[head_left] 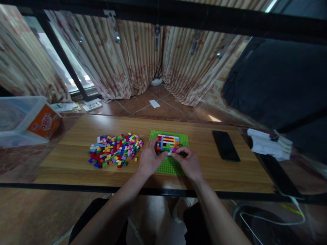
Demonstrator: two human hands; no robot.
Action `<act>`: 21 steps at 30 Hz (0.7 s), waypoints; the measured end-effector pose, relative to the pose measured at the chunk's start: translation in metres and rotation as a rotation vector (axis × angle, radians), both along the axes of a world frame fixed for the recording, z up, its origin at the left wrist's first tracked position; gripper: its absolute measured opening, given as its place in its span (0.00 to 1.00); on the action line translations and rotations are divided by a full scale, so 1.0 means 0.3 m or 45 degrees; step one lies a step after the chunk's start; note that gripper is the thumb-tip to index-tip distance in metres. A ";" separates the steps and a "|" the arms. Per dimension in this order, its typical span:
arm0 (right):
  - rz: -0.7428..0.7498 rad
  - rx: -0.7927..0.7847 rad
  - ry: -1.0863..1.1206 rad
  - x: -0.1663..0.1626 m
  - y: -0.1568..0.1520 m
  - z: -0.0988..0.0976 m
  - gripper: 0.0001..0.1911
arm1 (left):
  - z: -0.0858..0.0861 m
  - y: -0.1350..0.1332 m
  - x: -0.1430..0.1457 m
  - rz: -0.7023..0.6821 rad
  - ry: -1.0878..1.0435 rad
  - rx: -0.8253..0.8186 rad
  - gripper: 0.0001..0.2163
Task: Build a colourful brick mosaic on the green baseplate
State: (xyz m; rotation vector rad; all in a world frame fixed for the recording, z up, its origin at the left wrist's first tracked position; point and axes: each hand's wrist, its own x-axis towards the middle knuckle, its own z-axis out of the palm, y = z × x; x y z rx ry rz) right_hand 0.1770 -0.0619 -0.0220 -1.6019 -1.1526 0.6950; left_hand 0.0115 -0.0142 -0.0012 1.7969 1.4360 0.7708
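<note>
At brick panel [169, 140]: left hand [150, 159], right hand [189, 162] both angled inward.

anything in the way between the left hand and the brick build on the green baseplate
Nothing visible: the left hand is right at the brick build, and the loose brick pile lies apart, farther left.
</note>
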 end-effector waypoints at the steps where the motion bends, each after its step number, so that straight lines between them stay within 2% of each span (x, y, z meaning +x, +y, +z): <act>1: -0.001 -0.002 0.070 0.010 0.002 0.002 0.17 | -0.003 0.000 -0.006 -0.025 -0.008 0.015 0.27; 4: -0.075 -0.012 0.221 0.033 0.015 0.010 0.21 | -0.011 0.001 -0.018 -0.063 -0.028 0.033 0.22; 10: -0.091 -0.041 0.215 0.019 0.058 0.010 0.22 | -0.020 -0.016 -0.017 0.002 0.004 0.043 0.17; 17: -0.103 -0.031 0.052 0.020 0.063 -0.008 0.20 | -0.019 -0.034 -0.026 -0.013 -0.051 -0.002 0.17; 21: -0.261 -0.012 -0.210 0.029 0.047 0.011 0.21 | 0.000 0.005 -0.083 -0.059 -0.121 -0.020 0.16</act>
